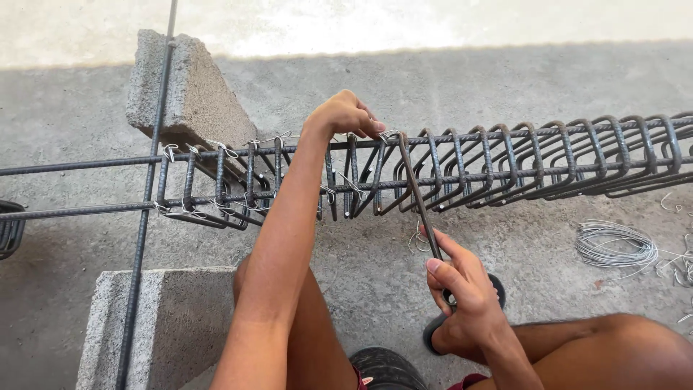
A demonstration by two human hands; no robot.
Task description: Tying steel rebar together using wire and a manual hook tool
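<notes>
Between both hands' grips, hook tool (417, 195) spans rebar cage (505, 159).

Two grey concrete blocks (189, 94) stand on the concrete floor (375, 79), one at upper left, tilted on edge, the other (162, 325) at lower left. A long single steel bar (148, 195) runs between them from top to bottom. A coil of thin binding wire (615, 244) lies on the floor at right, loose cut pieces (678, 271) just beside it.
</notes>
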